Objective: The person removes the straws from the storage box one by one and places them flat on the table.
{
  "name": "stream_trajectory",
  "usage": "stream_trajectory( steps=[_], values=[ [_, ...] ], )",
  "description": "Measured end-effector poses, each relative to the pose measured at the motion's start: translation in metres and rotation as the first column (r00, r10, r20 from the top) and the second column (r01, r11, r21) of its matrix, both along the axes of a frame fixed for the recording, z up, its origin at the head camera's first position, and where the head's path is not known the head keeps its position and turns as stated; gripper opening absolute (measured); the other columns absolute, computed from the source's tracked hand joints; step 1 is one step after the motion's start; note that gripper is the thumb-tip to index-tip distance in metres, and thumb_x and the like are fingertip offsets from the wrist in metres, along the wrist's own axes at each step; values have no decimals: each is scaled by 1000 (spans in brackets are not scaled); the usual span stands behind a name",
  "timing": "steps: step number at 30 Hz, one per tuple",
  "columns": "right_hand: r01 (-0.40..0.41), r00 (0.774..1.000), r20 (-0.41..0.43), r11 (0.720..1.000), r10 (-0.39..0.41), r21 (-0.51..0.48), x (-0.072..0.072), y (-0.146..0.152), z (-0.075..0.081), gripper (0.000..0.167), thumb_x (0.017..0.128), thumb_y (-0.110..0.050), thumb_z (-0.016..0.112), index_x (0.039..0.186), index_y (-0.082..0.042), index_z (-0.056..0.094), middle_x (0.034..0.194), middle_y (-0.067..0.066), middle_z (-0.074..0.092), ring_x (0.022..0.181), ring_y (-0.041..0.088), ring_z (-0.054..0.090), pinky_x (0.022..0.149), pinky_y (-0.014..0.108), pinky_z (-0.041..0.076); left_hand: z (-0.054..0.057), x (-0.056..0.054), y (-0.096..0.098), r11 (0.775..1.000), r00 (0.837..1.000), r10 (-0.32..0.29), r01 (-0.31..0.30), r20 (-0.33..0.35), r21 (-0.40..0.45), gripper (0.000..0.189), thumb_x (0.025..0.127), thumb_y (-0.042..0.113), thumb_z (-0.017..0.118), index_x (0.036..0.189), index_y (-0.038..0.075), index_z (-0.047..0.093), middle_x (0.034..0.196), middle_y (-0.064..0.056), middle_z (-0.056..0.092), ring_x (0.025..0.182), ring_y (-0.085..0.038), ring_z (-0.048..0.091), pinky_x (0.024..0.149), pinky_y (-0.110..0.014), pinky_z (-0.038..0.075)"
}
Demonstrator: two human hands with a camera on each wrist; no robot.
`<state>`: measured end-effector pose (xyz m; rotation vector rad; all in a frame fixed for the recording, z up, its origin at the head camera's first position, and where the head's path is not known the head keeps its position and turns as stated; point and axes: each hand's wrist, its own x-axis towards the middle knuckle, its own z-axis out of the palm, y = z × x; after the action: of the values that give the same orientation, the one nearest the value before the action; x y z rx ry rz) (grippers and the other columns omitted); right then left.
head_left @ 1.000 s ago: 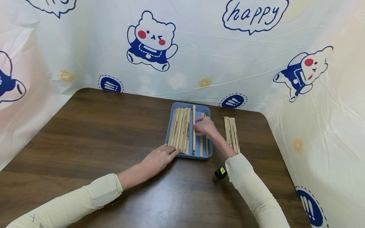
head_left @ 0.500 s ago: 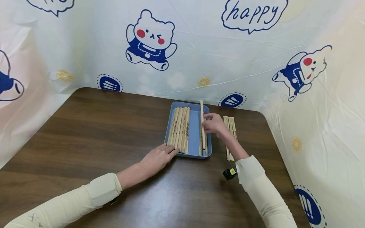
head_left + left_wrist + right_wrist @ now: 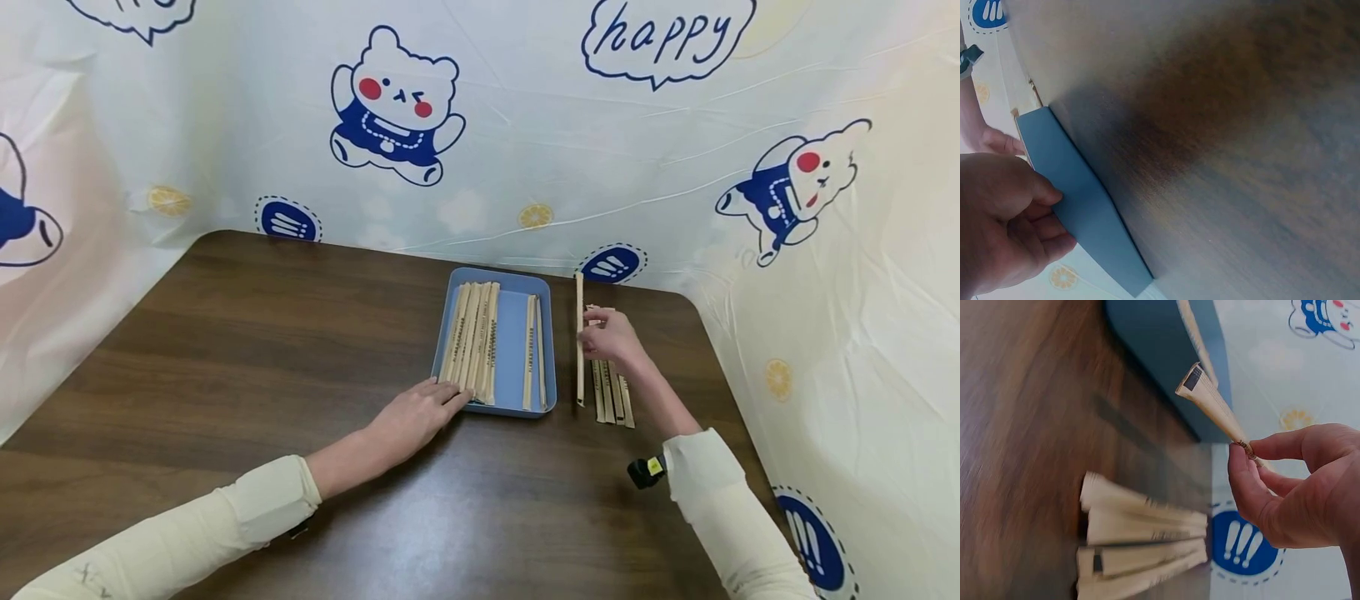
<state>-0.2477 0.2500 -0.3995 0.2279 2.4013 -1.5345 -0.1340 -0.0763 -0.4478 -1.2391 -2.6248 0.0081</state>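
Observation:
Between the thumb and fingertips of my right hand [image 3: 611,337] is a slim paper-wrapped pair of chopsticks [image 3: 580,375], held lengthwise just right of the blue tray [image 3: 512,333]. The right wrist view shows the wrapped chopsticks [image 3: 1213,409] pinched above the table, a dark printed square near one end. My left hand [image 3: 416,417] holds the tray's near left corner; in the left wrist view its thumb and fingers bend at the tray wall [image 3: 1079,187]. Inside the tray, a row of wrapped chopsticks [image 3: 472,342] lies on the left and a couple more [image 3: 530,354] on the right.
Several wrapped chopsticks [image 3: 609,396] lie side by side on the brown wooden table [image 3: 300,333], right of the tray and partly under my right hand. A printed cloth [image 3: 510,125] hangs behind the table and along its sides.
My right hand has moved right with the wrapped chopsticks, from inside the tray to beyond its right rim, near the pile. My left hand stays at the tray's corner.

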Motion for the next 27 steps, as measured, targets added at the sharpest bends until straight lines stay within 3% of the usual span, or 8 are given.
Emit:
stream_trajectory(
  steps=[5,9,13,27],
  values=[
    [26,1000,-3,999,-26,21,3,19,-6,51,95,3,53,144,7,43,102,17,55,69,13,54,78,38,59,0,0,1,1000,1000,-4,4,-1,0,51,88,-6,71,136,0,58,126,-18,64,117,-30,61,104,-43,47],
    [22,1000,-13,999,-21,35,6,32,-7,52,96,2,52,146,8,40,103,17,53,70,13,53,71,31,59,0,0,2,1000,1000,-7,7,-4,3,50,88,-6,71,136,0,58,126,-18,64,117,-30,62,104,-43,47],
    [26,999,-25,998,-25,64,8,45,-10,53,96,1,53,146,10,39,111,18,54,74,12,56,75,30,60,0,-1,2,1000,1000,-7,7,-13,7,51,87,-7,71,136,0,59,125,-18,64,117,-30,62,104,-43,47],
    [25,1000,8,994,-26,107,9,76,-23,55,96,2,51,148,13,33,110,23,57,74,12,60,79,35,60,-1,-1,2,1000,1000,-4,4,-1,0,51,87,-6,71,136,0,58,126,-18,64,117,-30,61,104,-42,47]
  ],
)
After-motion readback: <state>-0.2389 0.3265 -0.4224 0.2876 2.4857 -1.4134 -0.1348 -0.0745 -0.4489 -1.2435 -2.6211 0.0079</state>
